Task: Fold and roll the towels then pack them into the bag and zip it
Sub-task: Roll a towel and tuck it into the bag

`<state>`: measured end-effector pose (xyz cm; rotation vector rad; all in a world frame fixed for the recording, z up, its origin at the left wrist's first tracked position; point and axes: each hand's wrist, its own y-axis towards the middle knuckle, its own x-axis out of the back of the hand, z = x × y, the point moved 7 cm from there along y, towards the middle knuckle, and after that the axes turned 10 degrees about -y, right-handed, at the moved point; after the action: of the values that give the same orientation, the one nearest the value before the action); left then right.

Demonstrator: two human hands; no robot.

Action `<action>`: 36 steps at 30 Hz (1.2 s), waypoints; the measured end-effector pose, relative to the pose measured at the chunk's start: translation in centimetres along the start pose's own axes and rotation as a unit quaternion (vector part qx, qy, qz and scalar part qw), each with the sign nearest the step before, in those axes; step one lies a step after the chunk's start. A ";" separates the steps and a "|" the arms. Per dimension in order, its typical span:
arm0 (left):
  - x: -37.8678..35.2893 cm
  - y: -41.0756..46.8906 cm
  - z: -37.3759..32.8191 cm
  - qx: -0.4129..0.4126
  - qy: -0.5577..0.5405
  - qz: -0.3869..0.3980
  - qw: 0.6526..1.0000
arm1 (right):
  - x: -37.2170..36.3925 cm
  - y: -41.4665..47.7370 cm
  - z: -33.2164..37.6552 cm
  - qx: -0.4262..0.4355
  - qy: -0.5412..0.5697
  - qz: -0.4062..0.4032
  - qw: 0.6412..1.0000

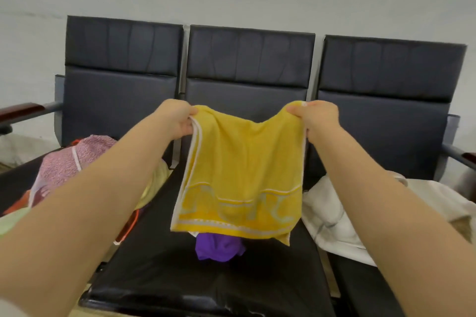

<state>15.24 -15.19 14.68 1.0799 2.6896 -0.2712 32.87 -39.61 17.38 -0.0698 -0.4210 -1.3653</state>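
Head view: hands well apart, left hand (177, 117) and right hand (318, 117) each gripping a top corner of the yellow towel (244, 175), which hangs in the air above the middle seat (180, 278). Purple towel (219, 247) lies on that seat, under the yellow one's lower edge. Pink towel (74, 162) heaped on left seat; white cloth (334, 213) on right seat.

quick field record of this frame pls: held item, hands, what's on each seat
held: yellow terry towel with white border, hanging spread
left hand: grips its top left corner
right hand: grips its top right corner
furniture: dark padded three-seat bench
middle seat: crumpled purple cloth below the towel
left seat: pink patterned towel, crumpled
right seat: white fabric heap
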 end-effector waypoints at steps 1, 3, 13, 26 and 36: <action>-1.5 -0.4 0.1 0.006 -0.012 0.011 1.000 | -1.1 -0.5 0.9 0.017 -0.007 -0.001 1.000; -4.6 -1.3 0.4 0.007 -0.038 0.049 0.998 | -3.3 -1.8 2.4 0.048 0.005 -0.008 0.999; -10.3 -6.5 -1.1 -0.060 -0.106 0.298 0.947 | -5.0 -5.0 6.3 0.206 0.045 0.069 0.975; -6.3 -4.2 0.3 -0.352 0.318 0.216 0.854 | 0.7 -5.0 8.6 0.308 0.043 0.232 0.922; -6.7 -3.4 1.3 -0.269 0.547 0.226 0.760 | 3.3 -4.1 7.2 0.333 -0.211 0.198 0.898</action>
<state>17.71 -22.35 15.57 1.9838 2.7483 1.5799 27.57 -41.55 24.30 0.1131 -1.1587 -0.7410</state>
